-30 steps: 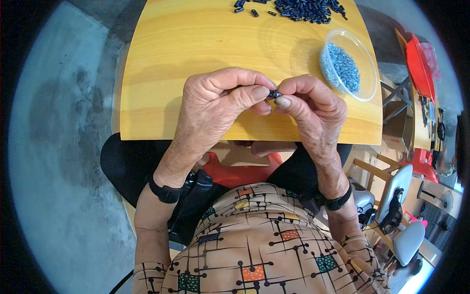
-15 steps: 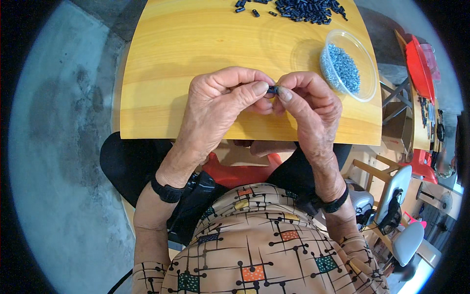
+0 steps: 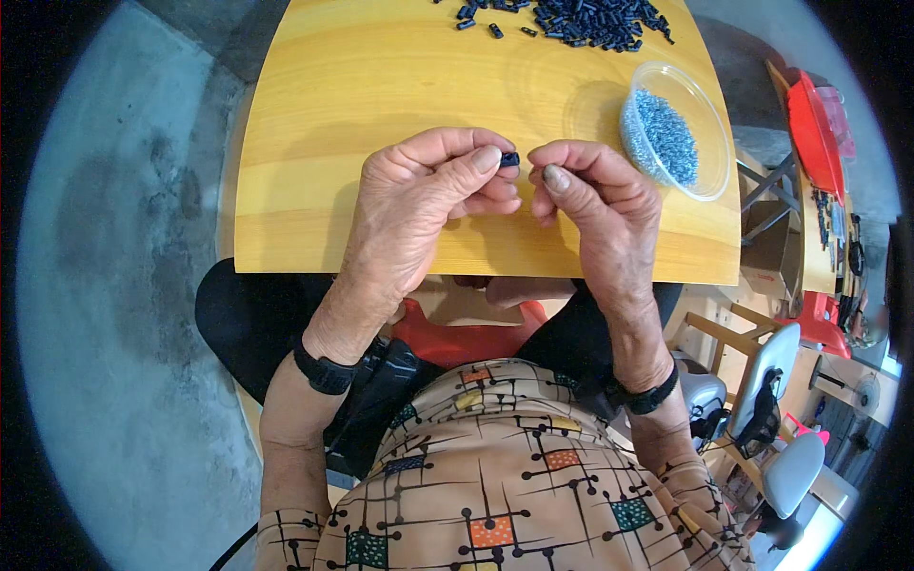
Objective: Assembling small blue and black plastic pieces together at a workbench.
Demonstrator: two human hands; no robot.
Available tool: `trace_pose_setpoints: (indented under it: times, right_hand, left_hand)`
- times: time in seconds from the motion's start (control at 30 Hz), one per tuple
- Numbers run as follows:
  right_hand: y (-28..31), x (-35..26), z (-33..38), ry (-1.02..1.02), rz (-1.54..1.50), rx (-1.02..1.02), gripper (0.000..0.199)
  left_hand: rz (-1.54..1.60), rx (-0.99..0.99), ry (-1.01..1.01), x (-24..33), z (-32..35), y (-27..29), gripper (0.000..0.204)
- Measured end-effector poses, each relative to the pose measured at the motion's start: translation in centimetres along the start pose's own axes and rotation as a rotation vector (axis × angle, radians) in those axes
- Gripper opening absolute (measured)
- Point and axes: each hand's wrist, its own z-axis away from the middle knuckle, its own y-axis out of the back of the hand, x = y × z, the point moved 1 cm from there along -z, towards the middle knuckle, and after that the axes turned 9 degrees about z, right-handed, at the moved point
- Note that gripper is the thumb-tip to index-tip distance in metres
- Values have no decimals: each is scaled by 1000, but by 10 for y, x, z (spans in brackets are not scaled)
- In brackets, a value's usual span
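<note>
Between the thumb and fingers of my left hand (image 3: 419,195) is a small dark blue, block-shaped plastic piece (image 3: 509,160), one end sticking out toward the right. My right hand (image 3: 609,200) hovers just beside it, apart from the piece, with thumb and fingers curled together; anything pinched there is hidden or too small to make out. Both hands are above the near part of the yellow wooden table (image 3: 314,124). To the right of my right hand stands a round clear plastic bowl (image 3: 709,181) holding many tiny shiny light-blue pieces (image 3: 666,138).
A heap of similar dark blue pieces (image 3: 600,19) lies at the table's far edge, with several loose ones to its left. On the right are another table with a red basin (image 3: 817,133), a cardboard box (image 3: 771,252) and chairs (image 3: 766,371). Below my hands is a red stool (image 3: 466,338).
My hands have drawn apart. The right fingers have let go of the dark piece's end, and my left hand has shifted slightly left with it.
</note>
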Motion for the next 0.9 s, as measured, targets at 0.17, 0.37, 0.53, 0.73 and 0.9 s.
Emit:
trace_pose_setpoints:
  times: [0.17,0.37,0.53,0.73,0.9]
  right_hand:
    - [0,-2,0,-273,-417,-13,16]
    - [-4,14,1,-284,-709,-93,14]
    - [-12,9,2,-319,-625,-6,12]
    - [-13,8,1,-169,-432,49,13]
    - [-9,9,-3,137,-12,86,14]
  left_hand:
    - [-40,8,-22,1,1,-1,18]
    - [-84,19,-46,0,3,-7,17]
    - [-73,26,-43,2,4,-8,17]
    - [-86,49,-33,6,5,-9,16]
    - [-114,16,-66,7,4,-8,17]
